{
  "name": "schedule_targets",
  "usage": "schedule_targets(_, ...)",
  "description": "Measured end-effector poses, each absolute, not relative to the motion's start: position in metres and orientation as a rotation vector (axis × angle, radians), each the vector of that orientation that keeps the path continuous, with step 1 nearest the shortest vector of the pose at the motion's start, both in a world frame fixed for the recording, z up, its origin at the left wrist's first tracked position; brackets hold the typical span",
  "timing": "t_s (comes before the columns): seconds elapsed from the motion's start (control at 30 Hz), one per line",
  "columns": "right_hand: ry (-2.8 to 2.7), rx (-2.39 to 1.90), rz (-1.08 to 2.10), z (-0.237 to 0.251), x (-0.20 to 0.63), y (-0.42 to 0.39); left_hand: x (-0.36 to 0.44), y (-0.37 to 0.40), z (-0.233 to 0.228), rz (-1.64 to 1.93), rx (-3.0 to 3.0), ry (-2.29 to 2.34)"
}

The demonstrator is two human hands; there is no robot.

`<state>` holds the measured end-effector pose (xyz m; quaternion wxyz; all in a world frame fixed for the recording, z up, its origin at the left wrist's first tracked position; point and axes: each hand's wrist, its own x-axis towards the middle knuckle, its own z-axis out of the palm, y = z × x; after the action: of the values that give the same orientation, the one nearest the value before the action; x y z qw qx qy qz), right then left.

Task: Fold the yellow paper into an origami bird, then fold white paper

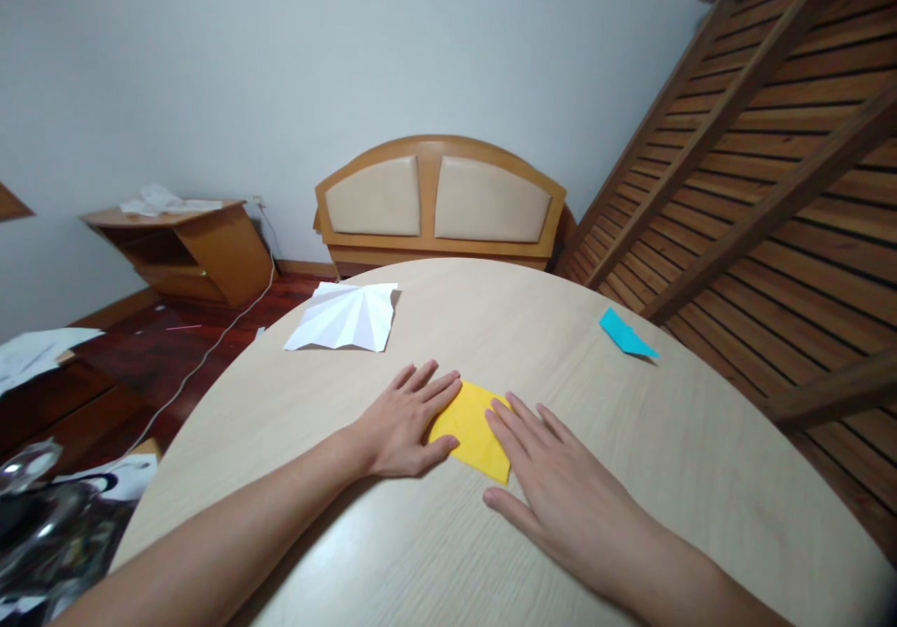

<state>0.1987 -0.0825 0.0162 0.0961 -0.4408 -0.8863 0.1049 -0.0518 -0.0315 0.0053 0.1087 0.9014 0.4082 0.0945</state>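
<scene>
The left forearm [245, 520] and right forearm [665, 557] are showing bare, both narrowing toward bare wrists [356, 449]. The left grip [406, 426] and right grip [557, 482] are displaying bare, slender fingers [441, 392] with rounded tips.

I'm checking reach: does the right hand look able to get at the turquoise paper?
Probably yes: only tabletop shows between the right hand, touching the yellow paper, and the turquoise paper farther out.
</scene>
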Motion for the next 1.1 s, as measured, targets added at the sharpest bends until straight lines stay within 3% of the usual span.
schedule_targets(0.17,-2.783,-1.211,0.558,0.017,0.187,-0.083,-0.056,-0.028,0.004,0.245,2.627,1.257)
schedule_targets(0.37,-2.734,-1.278,0.541,0.012,0.186,-0.082,-0.059,-0.025,0.004,0.394,2.597,1.485)
schedule_targets(0.5,-2.696,-1.343,0.525,0.016,0.181,-0.08,-0.05,-0.033,0.015,0.628,2.682,1.204)
schedule_targets(0.6,-2.666,-1.342,0.556,0.023,0.188,-0.073,-0.044,-0.037,0.017,0.555,2.719,0.984)
schedule_targets(0.73,-2.679,-1.202,0.625,0.032,0.213,-0.055,-0.048,-0.03,0.009,0.534,2.794,1.037)
schedule_targets(1.1,-2.639,-1.037,0.535,0.026,0.224,-0.04,-0.044,-0.04,0.014,0.488,2.877,0.625)
